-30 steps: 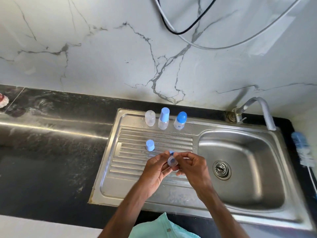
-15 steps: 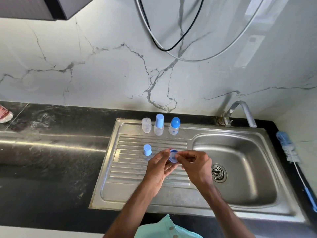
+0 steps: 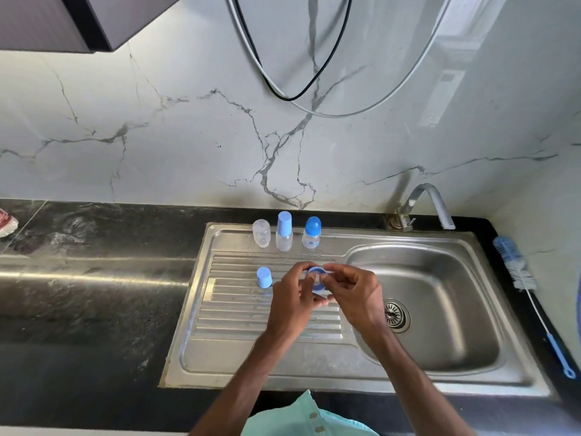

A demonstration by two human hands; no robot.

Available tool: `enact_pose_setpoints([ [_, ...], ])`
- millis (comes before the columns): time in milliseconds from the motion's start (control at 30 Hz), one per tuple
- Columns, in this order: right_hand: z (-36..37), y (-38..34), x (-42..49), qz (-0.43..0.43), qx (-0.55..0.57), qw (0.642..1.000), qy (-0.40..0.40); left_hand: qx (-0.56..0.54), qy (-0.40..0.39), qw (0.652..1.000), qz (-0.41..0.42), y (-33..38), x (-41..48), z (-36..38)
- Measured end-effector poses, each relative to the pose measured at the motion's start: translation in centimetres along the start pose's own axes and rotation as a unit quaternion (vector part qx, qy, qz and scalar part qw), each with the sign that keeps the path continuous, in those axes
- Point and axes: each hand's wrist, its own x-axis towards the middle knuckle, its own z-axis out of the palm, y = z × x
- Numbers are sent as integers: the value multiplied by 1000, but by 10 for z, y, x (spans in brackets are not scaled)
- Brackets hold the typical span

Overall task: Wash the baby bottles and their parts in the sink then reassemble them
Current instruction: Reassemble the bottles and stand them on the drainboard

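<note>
A steel sink [image 3: 220, 366] set in a dark counter [image 3: 94, 309] is seen from above, below a marble-patterned wall. Both hands are brought together over the ribbed draining board, just left of the basin [image 3: 456, 341]. A blue ring [image 3: 316, 272] from a baby bottle is pinched between the fingers of the left hand [image 3: 292, 298] and the right hand [image 3: 356, 294]. A pale see-through piece seems to sit inside the ring, probably a teat being pressed in, though this cannot be told for certain. The ring is held up off the steel, likely so both sides can be reached. A loose blue cap [image 3: 264, 277] is stood on the board just left of the hands, probably kept near for fitting next. Three small bottles are lined up along the back rim, out of the way: an uncapped clear bottle [image 3: 261, 234], a bottle with a pale blue cap [image 3: 284, 232] and a bottle with a rounded darker blue cap [image 3: 312, 232]. A bottle brush [image 3: 518, 272] is laid on the counter right of the basin, well apart from the hands. No water is seen at the tap [image 3: 430, 206], so reassembly appears under way.
</note>
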Motion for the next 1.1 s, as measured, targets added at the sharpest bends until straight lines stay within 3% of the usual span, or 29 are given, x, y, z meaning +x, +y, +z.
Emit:
enact_pose_setpoints([
  [233,0,-5,1,-30,-46,998,5,185,-4,982,26,1,1,4],
  [400,0,-7,4,-23,-47,999,-6,191,7,981,16,-5,3,3],
  [600,0,0,6,-10,-50,999,17,91,-37,994,-41,0,5,4],
  [800,3,-3,0,-23,-30,999,-34,117,57,991,-22,4,6,2],
  [933,7,-4,4,58,25,998,-27,156,60,985,33,6,7,-1],
  [1100,12,-3,12,115,67,989,-59,158,0,987,17,-6,11,-11],
])
